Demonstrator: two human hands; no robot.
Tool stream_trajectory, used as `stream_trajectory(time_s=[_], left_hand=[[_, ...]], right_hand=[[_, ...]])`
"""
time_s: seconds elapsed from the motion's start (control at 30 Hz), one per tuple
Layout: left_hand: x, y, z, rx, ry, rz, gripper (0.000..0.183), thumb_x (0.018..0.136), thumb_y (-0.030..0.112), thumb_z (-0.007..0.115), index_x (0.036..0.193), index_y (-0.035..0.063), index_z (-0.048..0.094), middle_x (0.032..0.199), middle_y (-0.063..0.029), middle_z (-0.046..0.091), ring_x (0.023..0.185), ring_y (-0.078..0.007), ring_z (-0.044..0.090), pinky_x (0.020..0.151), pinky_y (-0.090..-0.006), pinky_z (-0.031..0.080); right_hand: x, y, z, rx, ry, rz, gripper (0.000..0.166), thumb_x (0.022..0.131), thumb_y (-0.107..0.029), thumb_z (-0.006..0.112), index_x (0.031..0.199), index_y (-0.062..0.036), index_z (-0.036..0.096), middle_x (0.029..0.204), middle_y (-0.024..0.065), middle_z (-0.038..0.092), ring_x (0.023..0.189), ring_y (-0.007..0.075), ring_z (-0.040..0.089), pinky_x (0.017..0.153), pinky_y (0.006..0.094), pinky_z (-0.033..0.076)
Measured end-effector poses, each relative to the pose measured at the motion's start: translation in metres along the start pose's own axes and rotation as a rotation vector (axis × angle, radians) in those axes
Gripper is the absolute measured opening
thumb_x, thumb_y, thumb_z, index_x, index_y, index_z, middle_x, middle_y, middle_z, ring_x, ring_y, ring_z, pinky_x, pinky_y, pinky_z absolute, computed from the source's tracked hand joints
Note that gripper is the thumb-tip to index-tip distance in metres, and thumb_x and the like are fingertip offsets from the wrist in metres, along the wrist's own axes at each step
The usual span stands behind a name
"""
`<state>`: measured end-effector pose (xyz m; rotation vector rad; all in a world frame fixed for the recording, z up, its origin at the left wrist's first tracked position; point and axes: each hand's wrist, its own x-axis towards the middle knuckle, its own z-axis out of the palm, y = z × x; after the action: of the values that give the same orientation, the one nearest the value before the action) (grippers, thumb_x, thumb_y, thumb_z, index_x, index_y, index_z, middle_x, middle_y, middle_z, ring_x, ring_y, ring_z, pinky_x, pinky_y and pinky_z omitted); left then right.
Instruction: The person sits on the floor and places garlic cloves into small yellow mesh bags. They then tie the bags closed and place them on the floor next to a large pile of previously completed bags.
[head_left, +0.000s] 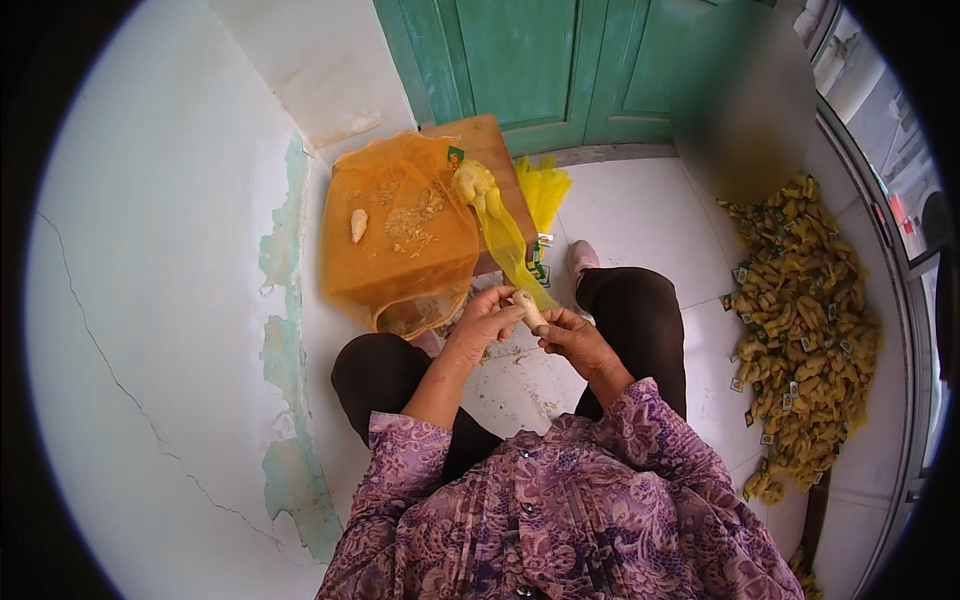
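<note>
Between my two hands is a pale, finger-long piece of what looks like ginger root (529, 309). The fingertips of my left hand (482, 324) are at its upper end, and my right hand (576, 339) grips the lower end. A yellow mesh bag (506, 244) stretches from the wooden table down to my right hand; whether those fingers hold its end I cannot tell. Knobbly ginger (475, 185) fills its far end, near a green tag (455, 155). Left of it, an orange mesh sack (397, 270) covers much of the low wooden table (480, 135). One loose root piece (359, 225) and crumbs lie there.
At the right, a large heap of bagged ginger (806, 337) with small tags lies along the wall. More yellow mesh bags (544, 187) hang at the table's right side. Green doors (517, 67) stand behind it. Dirt crumbs dot the tiled floor (517, 390) between my legs.
</note>
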<state>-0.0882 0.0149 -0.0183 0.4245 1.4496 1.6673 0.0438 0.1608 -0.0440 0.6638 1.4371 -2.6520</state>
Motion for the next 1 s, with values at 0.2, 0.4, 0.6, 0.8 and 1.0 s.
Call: stream_trajectory(time_s=[0.2, 0.4, 0.6, 0.8, 1.0], left_hand=[[0.002, -0.005, 0.001, 0.125, -0.061, -0.105, 0.030, 0.085, 0.026, 0.064, 0.102, 0.0031, 0.054, 0.074, -0.0014, 0.055, 0.054, -0.0048, 0.045, 0.048, -0.0189, 0.035], [-0.017, 0.002, 0.025, 0.542, -0.023, 0.260, 0.028, 0.086, 0.024, 0.063, 0.100, 0.0015, 0.056, 0.074, -0.0015, 0.058, 0.065, -0.0094, 0.055, 0.060, -0.0231, 0.044], [-0.122, 0.160, 0.133, 0.695, -0.559, 1.104, 0.019, 0.082, 0.015, 0.062, 0.098, 0.0038, 0.058, 0.071, -0.0070, 0.046, 0.066, -0.0183, 0.051, 0.056, -0.0315, 0.044], [-0.163, 0.200, 0.178, 0.532, -0.891, 1.067, 0.018, 0.068, 0.018, 0.061, 0.077, 0.0033, 0.055, 0.068, -0.0066, 0.049, 0.057, -0.0189, 0.048, 0.052, -0.0323, 0.041], [-0.177, 0.176, 0.187, 0.518, -0.443, 1.155, 0.019, 0.072, 0.015, 0.058, 0.084, -0.0001, 0.058, 0.067, -0.0041, 0.047, 0.056, -0.0153, 0.047, 0.050, -0.0275, 0.037]], right_hand=[[-0.005, -0.003, 0.005, -0.035, -0.037, 0.045, 0.028, 0.085, -0.023, 0.067, 0.105, -0.0064, 0.058, 0.090, 0.0011, 0.061, 0.074, 0.0078, 0.057, 0.071, 0.0209, 0.046], [0.002, 0.007, -0.007, -0.018, -0.083, -0.037, 0.024, 0.085, -0.023, 0.067, 0.100, -0.0057, 0.059, 0.082, 0.0001, 0.059, 0.066, 0.0079, 0.054, 0.064, 0.0225, 0.045], [0.008, 0.009, -0.004, -0.209, -0.033, 0.049, 0.028, 0.081, -0.023, 0.071, 0.100, -0.0032, 0.064, 0.079, 0.0015, 0.061, 0.067, 0.0094, 0.054, 0.064, 0.0250, 0.046], [0.012, 0.022, 0.001, -0.728, -0.078, 0.071, 0.032, 0.079, -0.025, 0.072, 0.100, -0.0029, 0.064, 0.082, 0.0014, 0.062, 0.074, 0.0093, 0.055, 0.067, 0.0245, 0.046], [0.019, 0.031, 0.000, -0.858, -0.098, -0.030, 0.032, 0.078, -0.031, 0.070, 0.093, -0.0037, 0.063, 0.080, 0.0089, 0.064, 0.074, 0.0185, 0.059, 0.070, 0.0316, 0.047]])
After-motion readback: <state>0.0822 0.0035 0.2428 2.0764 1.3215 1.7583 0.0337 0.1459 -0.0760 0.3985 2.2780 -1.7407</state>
